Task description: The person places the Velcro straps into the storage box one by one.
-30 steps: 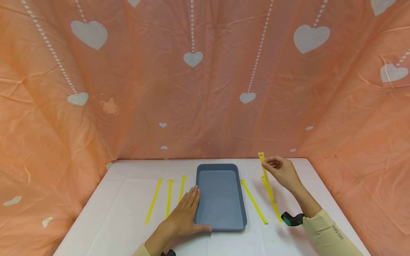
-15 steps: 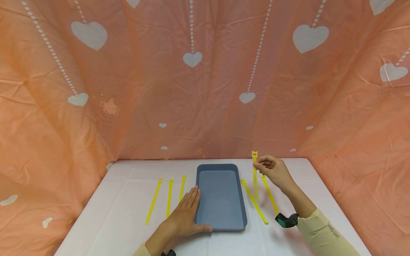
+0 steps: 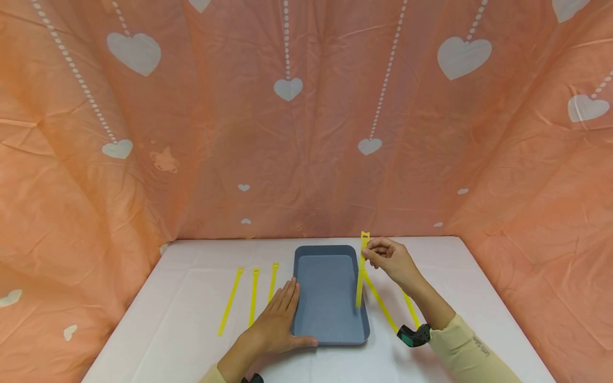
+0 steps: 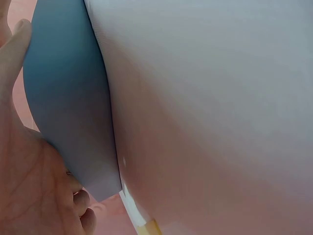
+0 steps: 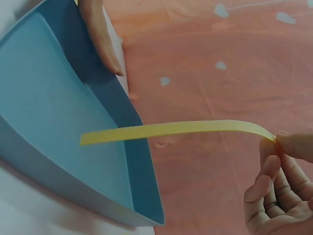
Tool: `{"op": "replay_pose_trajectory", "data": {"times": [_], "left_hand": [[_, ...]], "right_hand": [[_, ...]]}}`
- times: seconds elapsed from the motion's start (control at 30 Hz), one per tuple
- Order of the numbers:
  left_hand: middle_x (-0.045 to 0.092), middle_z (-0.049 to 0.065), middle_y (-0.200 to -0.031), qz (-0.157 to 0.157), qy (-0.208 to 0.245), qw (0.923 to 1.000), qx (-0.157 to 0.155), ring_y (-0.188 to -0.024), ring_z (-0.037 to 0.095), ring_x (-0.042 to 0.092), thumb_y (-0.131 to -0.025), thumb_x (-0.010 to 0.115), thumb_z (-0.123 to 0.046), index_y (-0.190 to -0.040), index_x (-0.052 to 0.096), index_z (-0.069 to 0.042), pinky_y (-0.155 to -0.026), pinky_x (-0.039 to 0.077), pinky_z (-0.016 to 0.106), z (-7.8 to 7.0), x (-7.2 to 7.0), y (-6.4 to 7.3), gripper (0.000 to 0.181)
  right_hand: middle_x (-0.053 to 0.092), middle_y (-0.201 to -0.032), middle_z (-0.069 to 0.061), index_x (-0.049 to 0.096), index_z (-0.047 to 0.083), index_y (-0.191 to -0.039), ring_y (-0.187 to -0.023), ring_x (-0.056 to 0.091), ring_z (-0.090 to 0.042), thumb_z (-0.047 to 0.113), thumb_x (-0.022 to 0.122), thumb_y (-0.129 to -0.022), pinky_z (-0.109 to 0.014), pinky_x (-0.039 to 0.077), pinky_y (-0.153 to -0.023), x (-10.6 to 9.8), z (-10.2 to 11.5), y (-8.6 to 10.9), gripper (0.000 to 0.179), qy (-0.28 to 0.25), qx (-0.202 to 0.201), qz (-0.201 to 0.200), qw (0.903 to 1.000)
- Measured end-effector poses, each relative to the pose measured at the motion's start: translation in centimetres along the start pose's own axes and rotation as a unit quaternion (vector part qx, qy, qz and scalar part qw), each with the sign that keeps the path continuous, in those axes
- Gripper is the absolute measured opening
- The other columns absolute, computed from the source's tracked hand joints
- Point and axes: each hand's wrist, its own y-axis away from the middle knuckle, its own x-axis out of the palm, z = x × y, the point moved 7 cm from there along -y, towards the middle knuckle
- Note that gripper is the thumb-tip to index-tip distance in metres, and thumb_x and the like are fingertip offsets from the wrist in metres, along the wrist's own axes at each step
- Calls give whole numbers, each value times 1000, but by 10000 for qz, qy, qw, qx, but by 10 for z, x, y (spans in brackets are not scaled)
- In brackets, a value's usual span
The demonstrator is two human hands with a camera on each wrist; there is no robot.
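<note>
In the head view, my right hand pinches a yellow strap-style cable tie near its slotted head, between thumb and fingertips. The strap hangs down over the right side of a blue-grey rectangular tray. From the right wrist view, the same cable tie bows slightly, its free end over the tray floor. My left hand rests against the tray's left side with straight fingers, the thumb along the front edge. The left wrist view shows the palm against the tray's outer wall.
Several more yellow cable ties lie on the white table: some left of the tray, such as the outermost cable tie, and others to its right, like a slanted cable tie partly behind my arm. An orange heart-patterned curtain encloses the table.
My right hand has moved left with the cable tie, from above the right-hand cable ties to over the tray's right edge. The left hand and tray have stayed put.
</note>
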Motion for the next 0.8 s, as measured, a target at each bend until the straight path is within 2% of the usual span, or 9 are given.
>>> {"op": "replay_pose_trajectory", "data": {"times": [0.33,0.6,0.8], "left_hand": [[5,25,-178,-116,71,9999,46,-166,39,7,-84,63,-89,-169,13,7,-135,11,51,2,1,1,137],[4,22,-179,-102,10,9999,-11,-166,36,7,-84,64,-88,-169,12,5,-135,12,51,4,2,0,137],[4,23,-179,12,-19,10000,-70,-166,37,7,-84,68,-85,-169,13,6,-134,16,54,2,0,-1,136]], "right_hand": [[71,-86,0,67,-7,-111,-76,61,-16,14,74,-104,-25,54,-72,30,-10,-4,23,-336,152,403,9985],[73,-89,-3,69,-4,-111,-80,63,-21,15,75,-103,-30,56,-74,53,-22,-8,22,-492,454,510,9965],[71,-84,2,70,-2,-109,-79,60,-20,16,76,-102,-32,53,-75,70,-28,-10,20,-608,557,652,9945]]}}
